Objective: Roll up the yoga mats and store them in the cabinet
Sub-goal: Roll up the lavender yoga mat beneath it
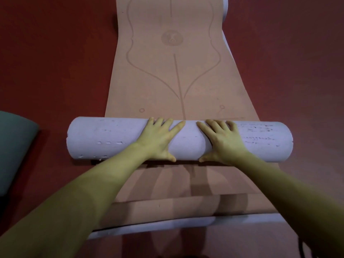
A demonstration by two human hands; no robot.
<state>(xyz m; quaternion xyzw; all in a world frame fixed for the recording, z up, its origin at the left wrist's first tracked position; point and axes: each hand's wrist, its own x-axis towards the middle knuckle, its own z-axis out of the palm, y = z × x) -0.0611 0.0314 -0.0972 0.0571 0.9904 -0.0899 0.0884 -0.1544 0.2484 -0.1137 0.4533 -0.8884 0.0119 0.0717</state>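
**Both hands flat on a half-rolled mat**

The red floor (55, 71) spreads out on every side of the hands. Over it, running away beyond the fingertips, lies the flat stretch of the pink yoga mat (175, 75), printed with curved guide lines and a round emblem; a further stretch of it shows below the wrists, toward the person. Directly under both palms sits the rolled part of the mat (111, 138), a pale lilac cylinder lying crosswise and reaching well past each hand to either side. Far off to the left of the left hand, a grey-green mat (14, 149) pokes in at the frame edge. The left hand (160, 138) presses on the roll with fingers spread and straight, thumb down the near side. The right hand (221, 140) lies just beside it, likewise spread and pressing, nothing gripped.
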